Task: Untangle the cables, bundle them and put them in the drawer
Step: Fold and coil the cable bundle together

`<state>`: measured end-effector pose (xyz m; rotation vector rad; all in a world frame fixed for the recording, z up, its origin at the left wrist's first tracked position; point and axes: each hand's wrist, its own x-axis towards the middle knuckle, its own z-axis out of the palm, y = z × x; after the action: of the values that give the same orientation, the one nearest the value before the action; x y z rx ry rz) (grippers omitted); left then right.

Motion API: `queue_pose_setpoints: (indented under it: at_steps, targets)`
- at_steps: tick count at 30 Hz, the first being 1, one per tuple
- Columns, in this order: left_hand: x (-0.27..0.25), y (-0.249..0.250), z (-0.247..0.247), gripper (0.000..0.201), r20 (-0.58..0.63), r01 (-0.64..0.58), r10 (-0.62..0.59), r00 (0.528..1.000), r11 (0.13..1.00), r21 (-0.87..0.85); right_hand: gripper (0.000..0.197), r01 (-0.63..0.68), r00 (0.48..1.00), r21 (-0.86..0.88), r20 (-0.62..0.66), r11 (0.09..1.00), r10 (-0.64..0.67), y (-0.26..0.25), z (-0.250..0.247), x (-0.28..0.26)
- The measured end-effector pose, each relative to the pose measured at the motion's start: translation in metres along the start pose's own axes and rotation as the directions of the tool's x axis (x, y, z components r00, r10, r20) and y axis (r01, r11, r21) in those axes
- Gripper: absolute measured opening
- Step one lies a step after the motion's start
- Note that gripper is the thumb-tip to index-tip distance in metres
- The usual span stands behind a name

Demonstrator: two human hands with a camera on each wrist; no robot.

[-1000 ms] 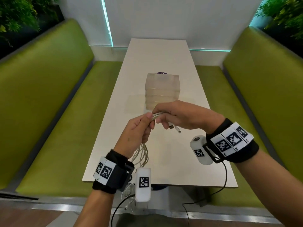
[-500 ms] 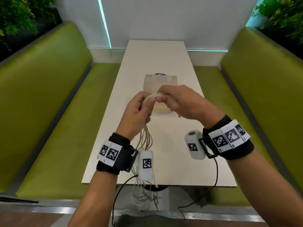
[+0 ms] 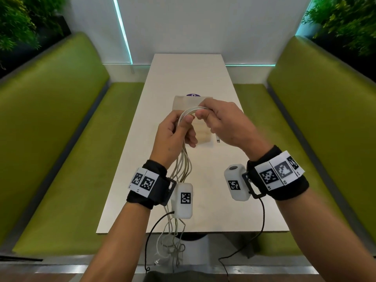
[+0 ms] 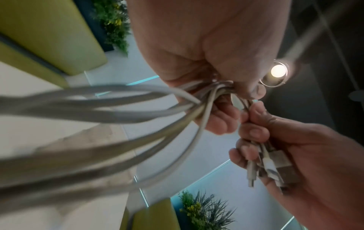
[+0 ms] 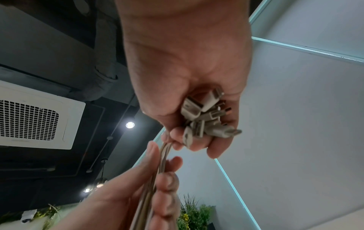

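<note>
Several white cables (image 3: 190,110) arch between my two hands above the table. My left hand (image 3: 183,127) grips the bundle, and the strands hang down past its wrist and over the table's near edge in a loose tangle (image 3: 173,247). My right hand (image 3: 205,117) holds the cable ends; in the right wrist view a cluster of white plugs (image 5: 204,118) sits in its curled fingers. One plug (image 3: 218,139) dangles below that hand. The translucent drawer unit (image 3: 183,101) stands behind the hands, mostly hidden. The left wrist view shows the strands (image 4: 208,95) pinched under my left hand's fingers.
The long white table (image 3: 189,74) runs away from me between two green benches (image 3: 61,139) (image 3: 315,129). A purple disc (image 3: 193,95) peeks out behind the drawer unit. Black camera leads (image 3: 262,220) hang from both wrists over the near table edge.
Both hands have lifted up and away from me with the cables. The hanging strands have been drawn up and now trail below the table edge.
</note>
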<state>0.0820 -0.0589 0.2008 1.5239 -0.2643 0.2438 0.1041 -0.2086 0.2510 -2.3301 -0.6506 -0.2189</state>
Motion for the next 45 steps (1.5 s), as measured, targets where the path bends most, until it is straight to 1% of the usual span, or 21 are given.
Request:
queue_pose_setpoints:
  at_steps: [1, 3, 9, 11, 14, 17, 20, 22, 24, 26, 27, 28, 32, 34, 36, 37, 39, 41, 43, 45]
  targets:
    - [-0.002, 0.000, 0.002, 0.017, 0.000, 0.016, -0.016, 1.000, 1.000, -0.017, 0.013, -0.001, 1.000, -0.003, -0.001, 1.000, 0.001, -0.002, -0.003, 0.002]
    - [0.001, 0.006, 0.003, 0.020, -0.015, 0.007, -0.008, 1.000, 1.000, -0.024, 0.014, 0.011, 1.000, -0.006, -0.011, 1.000, -0.011, -0.007, -0.011, 0.008]
    - [0.032, 0.043, 0.002, 0.024, -0.057, -0.117, 0.114, 0.992, 0.992, -0.057, 0.017, 0.109, 0.981, 0.062, -0.165, 0.992, -0.098, -0.024, -0.029, 0.022]
    - [0.034, 0.045, 0.003, 0.024, -0.074, -0.139, 0.134, 0.988, 0.989, -0.055, 0.019, 0.106, 0.979, 0.107, -0.184, 0.989, -0.085, -0.024, -0.026, 0.022]
    - [0.033, 0.042, 0.005, 0.024, -0.096, -0.142, 0.136, 0.986, 0.988, -0.053, 0.021, 0.073, 0.983, 0.199, -0.177, 0.977, -0.037, -0.021, -0.015, 0.018]
    - [0.032, 0.038, 0.002, 0.023, -0.095, -0.132, 0.128, 0.987, 0.991, -0.034, 0.021, 0.044, 0.987, 0.213, -0.161, 0.976, -0.010, -0.018, -0.011, 0.015]
    - [0.031, 0.036, 0.002, 0.018, -0.068, -0.129, 0.127, 0.990, 0.991, -0.029, 0.022, 0.030, 0.987, 0.199, -0.159, 0.980, 0.002, -0.015, -0.010, 0.014]
    - [0.032, 0.035, -0.002, 0.015, -0.054, -0.150, 0.150, 0.987, 0.989, 0.006, 0.021, 0.026, 0.985, 0.182, -0.170, 0.983, 0.006, -0.014, -0.011, 0.012]
    - [0.032, 0.034, -0.007, 0.017, -0.023, -0.181, 0.184, 0.983, 0.978, 0.106, 0.020, 0.030, 0.985, 0.103, -0.172, 0.994, -0.012, -0.011, -0.016, 0.009]
    - [0.029, 0.032, -0.012, 0.022, 0.022, -0.170, 0.169, 0.985, 0.965, 0.198, 0.017, 0.044, 0.987, -0.010, -0.155, 0.999, -0.045, -0.009, -0.023, 0.006]
    - [0.027, 0.031, -0.013, 0.024, 0.037, -0.156, 0.152, 0.988, 0.965, 0.210, 0.016, 0.049, 0.987, -0.040, -0.152, 0.998, -0.054, -0.008, -0.025, 0.005]
    - [0.025, 0.031, -0.013, 0.026, 0.049, -0.139, 0.132, 0.990, 0.970, 0.198, 0.016, 0.053, 0.986, -0.053, -0.155, 0.997, -0.061, -0.008, -0.025, 0.004]
    - [0.017, 0.026, -0.013, 0.030, 0.117, -0.044, 0.037, 0.992, 0.998, 0.052, 0.019, 0.079, 0.977, -0.067, -0.193, 0.995, -0.091, -0.010, -0.026, 0.005]
    - [0.013, 0.023, -0.016, 0.030, 0.149, -0.003, 0.000, 0.989, 1.000, 0.018, 0.019, 0.088, 0.975, -0.071, -0.198, 0.994, -0.101, -0.010, -0.028, 0.006]
    - [0.011, 0.022, -0.016, 0.027, 0.175, -0.007, 0.003, 0.985, 1.000, 0.022, 0.019, 0.088, 0.976, -0.077, -0.192, 0.993, -0.101, -0.010, -0.028, 0.007]
    - [0.011, 0.023, -0.016, 0.024, 0.177, -0.030, 0.022, 0.984, 0.999, 0.044, 0.019, 0.086, 0.977, -0.078, -0.188, 0.993, -0.099, -0.011, -0.027, 0.006]
    - [0.011, 0.026, -0.014, 0.020, 0.152, -0.099, 0.084, 0.985, 0.991, 0.093, 0.018, 0.077, 0.979, -0.047, -0.185, 0.996, -0.084, -0.012, -0.026, 0.006]
    - [0.013, 0.030, -0.012, 0.021, 0.073, -0.127, 0.120, 0.990, 0.987, 0.097, 0.017, 0.054, 0.983, 0.028, -0.175, 0.998, -0.048, -0.013, -0.024, 0.006]
    - [0.015, 0.031, -0.008, 0.027, -0.044, -0.118, 0.120, 0.992, 0.992, 0.049, 0.020, 0.023, 0.989, 0.120, -0.150, 0.992, -0.005, -0.016, -0.014, 0.004]
    - [0.017, 0.034, 0.001, 0.032, -0.137, -0.101, 0.090, 0.986, 0.992, -0.078, 0.022, 0.003, 0.990, 0.199, -0.136, 0.980, 0.024, -0.021, 0.006, 0.000]
